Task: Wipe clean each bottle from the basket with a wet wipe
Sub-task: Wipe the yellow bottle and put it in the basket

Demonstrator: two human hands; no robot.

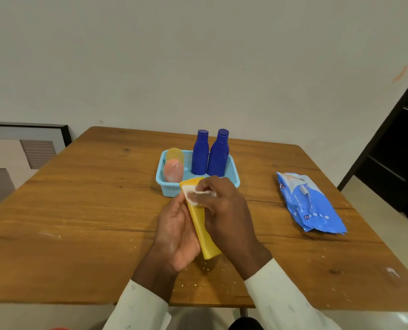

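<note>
**Two hands wiping a yellow bottle over a wooden table**

In the lower centre of the frame, the left hand point(178, 231) cradles a yellow bottle point(201, 231), held tilted with its cap end pointing up the frame toward the basket. Its fingers curl around the bottle's left side and underneath, likely to steady the bottle while leaving its upper face free for wiping. The right hand point(224, 211) comes in from the right; its fingertips are bunched together, pressing a crumpled white wet wipe point(193, 195) onto the bottle near the cap end. The wipe lies between those fingertips and the bottle.

Just above the hands, at centre frame, a light blue basket point(168, 189) sits on the table point(79, 210). It holds two dark blue bottles point(210, 153) standing upright side by side, and a pink and yellow bottle point(173, 164) at its left end. These probably await their turn.

At right of the frame, well apart from the hands, lies a blue pack of wet wipes point(310, 203).
</note>
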